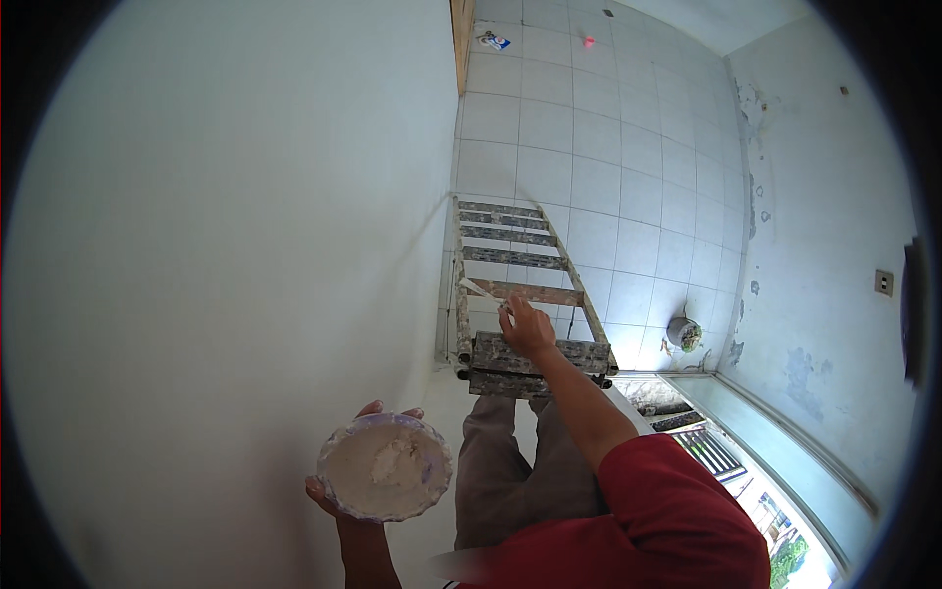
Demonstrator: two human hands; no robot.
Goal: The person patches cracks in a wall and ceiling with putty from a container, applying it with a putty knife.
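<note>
My left hand (326, 499) cups a round bowl (384, 466) with a wavy, purplish rim from below, its fingertips and thumb showing at the sides. Whitish paste coats the inside, with a thicker lump near the middle. My right hand (530, 328) is closed around the handle of a putty knife (479, 289), whose pale blade points up and left toward the white wall (245, 245). That hand is above the top of a paint-spattered stepladder (515, 259); whether the blade touches the wall I cannot tell.
Light floor tiles (589, 152) lie far below the ladder. A bucket (684, 334) stands near the opposite wall (819, 196), whose paint is peeling. Farther off are a small pink object (589, 42) and a blue-white packet (495, 40). A window (785, 442) is at lower right.
</note>
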